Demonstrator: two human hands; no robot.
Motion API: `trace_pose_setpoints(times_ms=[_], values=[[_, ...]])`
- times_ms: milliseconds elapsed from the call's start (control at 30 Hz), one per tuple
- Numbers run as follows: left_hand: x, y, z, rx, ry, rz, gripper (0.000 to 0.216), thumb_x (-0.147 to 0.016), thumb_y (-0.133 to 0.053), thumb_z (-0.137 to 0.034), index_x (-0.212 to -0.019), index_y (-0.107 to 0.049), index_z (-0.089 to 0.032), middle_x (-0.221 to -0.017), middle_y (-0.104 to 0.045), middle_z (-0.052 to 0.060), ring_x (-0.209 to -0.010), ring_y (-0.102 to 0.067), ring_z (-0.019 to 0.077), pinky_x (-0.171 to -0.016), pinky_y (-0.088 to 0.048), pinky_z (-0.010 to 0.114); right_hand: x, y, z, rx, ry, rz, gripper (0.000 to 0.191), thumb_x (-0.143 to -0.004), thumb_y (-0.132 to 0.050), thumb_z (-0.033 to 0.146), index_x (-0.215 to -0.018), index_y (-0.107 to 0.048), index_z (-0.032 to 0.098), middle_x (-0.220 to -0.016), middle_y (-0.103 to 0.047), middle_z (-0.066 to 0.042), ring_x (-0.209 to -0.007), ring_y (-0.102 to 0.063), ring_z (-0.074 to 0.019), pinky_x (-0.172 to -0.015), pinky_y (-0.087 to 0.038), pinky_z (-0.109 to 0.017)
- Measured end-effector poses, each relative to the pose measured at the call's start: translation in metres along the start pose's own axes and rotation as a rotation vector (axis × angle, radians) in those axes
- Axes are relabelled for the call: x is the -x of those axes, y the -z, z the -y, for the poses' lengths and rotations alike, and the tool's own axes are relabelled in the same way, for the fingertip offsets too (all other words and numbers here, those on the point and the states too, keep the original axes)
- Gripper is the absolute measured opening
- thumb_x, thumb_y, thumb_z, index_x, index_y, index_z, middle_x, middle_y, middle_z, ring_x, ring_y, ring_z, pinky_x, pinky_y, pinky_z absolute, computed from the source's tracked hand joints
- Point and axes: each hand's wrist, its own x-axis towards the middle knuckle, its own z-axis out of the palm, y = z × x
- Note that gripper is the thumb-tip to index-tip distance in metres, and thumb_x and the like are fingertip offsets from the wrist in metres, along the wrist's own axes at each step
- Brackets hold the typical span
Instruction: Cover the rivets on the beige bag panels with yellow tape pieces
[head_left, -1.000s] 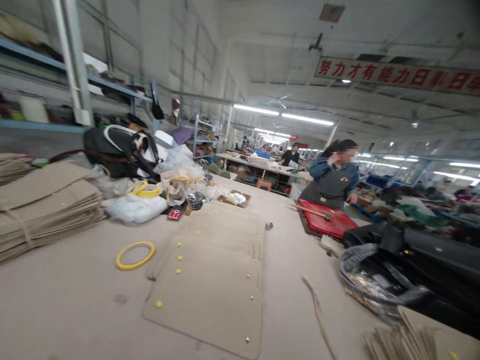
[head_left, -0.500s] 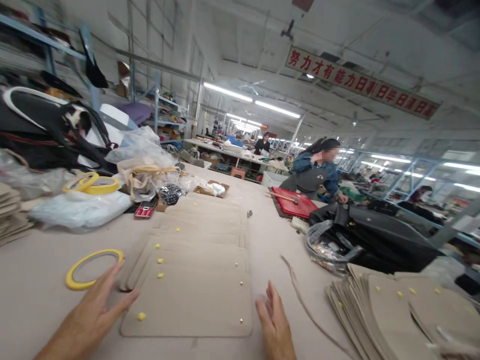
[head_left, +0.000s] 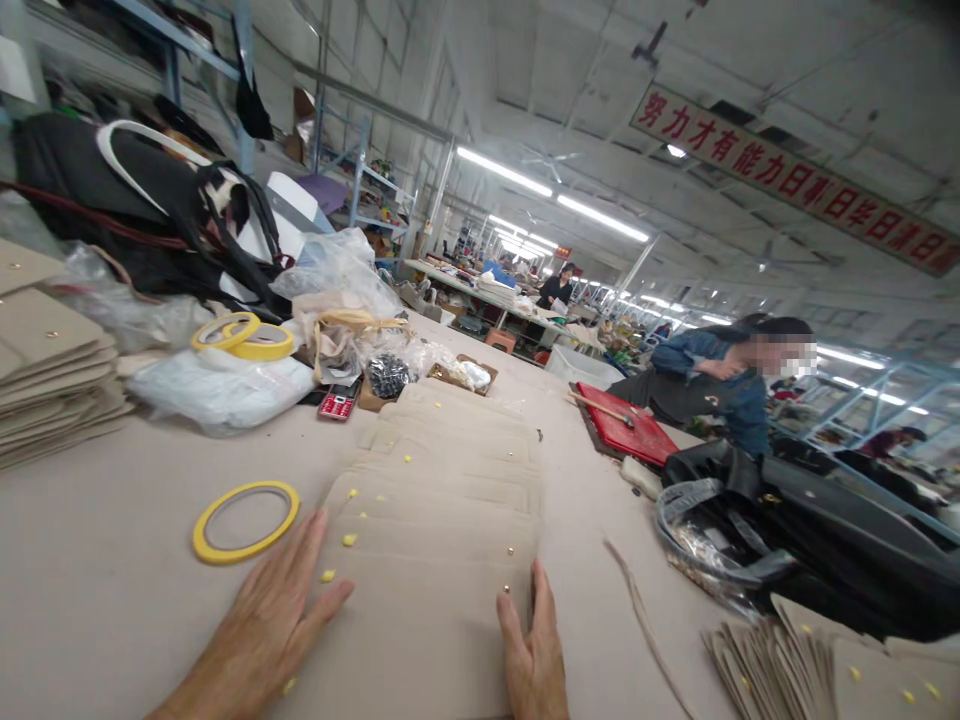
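Observation:
An overlapping row of beige flat panels (head_left: pixel 420 630) runs away from me on the table, with small yellow tape bits (head_left: pixel 349 540) along the left side and metal studs (head_left: pixel 511 551) along the right. My left hand (head_left: pixel 266 610) lies at the row's left edge, fingers stretched forward and thumb over the panels. At the right edge is my right hand (head_left: pixel 534 645), its thumb on the nearest panels near a stud and its fingers extended along their side. Neither hand is closed. A yellow tape roll (head_left: pixel 202 540) lies just beyond my left fingertips.
Stacked beige panels stand at left (head_left: pixel 52 390) and lower right (head_left: pixel 795 660). Black bags (head_left: pixel 847 540), a thin strip (head_left: pixel 645 620), a red board (head_left: pixel 630 425) with a hammer (head_left: pixel 600 407), and a plastic-wrapped bundle (head_left: pixel 225 390) surround the row. A person (head_left: pixel 697 380) leans by the table.
Both hands have come in against the sides of the panel row; the right one was apart from it before. My view has swung left, shifting the scene rightward.

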Motion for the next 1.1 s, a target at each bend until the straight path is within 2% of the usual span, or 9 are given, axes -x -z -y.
trace_pose_setpoints(times_ms=[167, 367, 500, 600, 700, 833, 967, 1033, 1100], values=[[-0.004, -0.013, 0.011, -0.008, 0.019, -0.077, 0.085, -0.091, -0.038, -0.061, -0.159, -0.016, -0.015, -0.163, -0.029, 0.014, -0.148, -0.031, 0.0344, -0.119, -0.033, 0.057, -0.018, -0.002, 0.012, 0.017, -0.071, -0.01, 0.09, -0.094, -0.037, 0.066, -0.156, -0.024, 0.002, -0.163, -0.026, -0.02, -0.152, -0.022, -0.0312, -0.123, -0.023, -0.051], [-0.016, -0.023, 0.023, 0.016, 0.024, -0.023, 0.086, -0.092, -0.041, -0.06, -0.16, -0.011, -0.017, -0.16, -0.034, 0.016, -0.147, -0.033, 0.0374, -0.119, -0.033, 0.06, -0.022, -0.009, 0.013, 0.037, -0.057, 0.031, 0.09, -0.092, -0.041, 0.065, -0.156, -0.025, 0.005, -0.163, -0.027, -0.017, -0.152, -0.022, -0.0297, -0.124, -0.021, -0.048], [-0.018, -0.019, 0.018, 0.041, 0.058, -0.027, 0.083, -0.093, -0.04, -0.061, -0.16, -0.012, -0.021, -0.161, -0.033, 0.014, -0.148, -0.031, 0.0349, -0.12, -0.032, 0.059, -0.019, -0.014, 0.009, 0.0, -0.021, 0.024, 0.088, -0.092, -0.045, 0.065, -0.155, -0.029, 0.007, -0.162, -0.03, -0.017, -0.152, -0.024, -0.0306, -0.123, -0.025, -0.048], [-0.018, -0.006, 0.006, 0.069, 0.09, -0.031, 0.08, -0.093, -0.038, -0.063, -0.159, -0.017, -0.022, -0.161, -0.033, 0.011, -0.147, -0.035, 0.033, -0.119, -0.036, 0.057, -0.019, -0.018, 0.005, -0.06, -0.044, -0.018, 0.09, -0.091, -0.046, 0.068, -0.156, -0.029, 0.008, -0.16, -0.034, -0.017, -0.15, -0.027, -0.0325, -0.122, -0.026, -0.051], [-0.023, 0.017, -0.001, 0.062, 0.104, -0.103, 0.071, -0.094, -0.038, -0.06, -0.152, -0.033, -0.021, -0.155, -0.044, 0.01, -0.142, -0.044, 0.0303, -0.117, -0.04, 0.05, -0.021, -0.018, 0.001, -0.122, -0.07, -0.095, 0.09, -0.09, -0.044, 0.071, -0.155, -0.031, 0.011, -0.158, -0.038, -0.017, -0.148, -0.031, -0.0331, -0.122, -0.026, -0.051], [-0.035, 0.058, 0.012, -0.069, 0.011, -0.138, 0.048, -0.092, -0.038, -0.047, -0.124, -0.061, -0.019, -0.13, -0.065, 0.011, -0.125, -0.058, 0.0299, -0.112, -0.045, 0.048, -0.028, 0.002, -0.005, -0.214, -0.139, -0.085, 0.096, -0.086, -0.047, 0.076, -0.156, -0.029, 0.012, -0.158, -0.037, -0.019, -0.145, -0.038, -0.0348, -0.12, -0.032, -0.05], [-0.041, 0.085, 0.03, -0.169, -0.003, 0.028, 0.032, -0.083, -0.047, -0.037, -0.102, -0.068, -0.022, -0.113, -0.071, 0.01, -0.108, -0.063, 0.0303, -0.104, -0.046, 0.051, -0.031, 0.028, -0.001, -0.298, -0.123, -0.11, 0.098, -0.082, -0.056, 0.075, -0.154, -0.034, 0.013, -0.148, -0.052, -0.019, -0.137, -0.05, -0.0356, -0.111, -0.045, -0.047], [-0.043, 0.092, 0.034, -0.139, 0.018, 0.116, 0.024, -0.084, -0.045, -0.034, -0.088, -0.066, -0.023, -0.099, -0.071, 0.008, -0.097, -0.065, 0.0282, -0.099, -0.048, 0.05, -0.026, 0.035, 0.009, -0.362, -0.109, -0.119, 0.096, -0.08, -0.06, 0.073, -0.151, -0.039, 0.013, -0.141, -0.059, -0.019, -0.13, -0.057, -0.0359, -0.107, -0.049, -0.047], [-0.045, 0.098, 0.033, -0.118, 0.032, 0.143, 0.025, -0.086, -0.042, -0.035, -0.08, -0.063, -0.023, -0.088, -0.069, 0.008, -0.088, -0.064, 0.0273, -0.092, -0.051, 0.048, -0.014, 0.038, 0.022, -0.428, -0.087, -0.124, 0.094, -0.078, -0.065, 0.072, -0.147, -0.044, 0.012, -0.134, -0.064, -0.019, -0.124, -0.061, -0.0351, -0.101, -0.054, -0.044]])
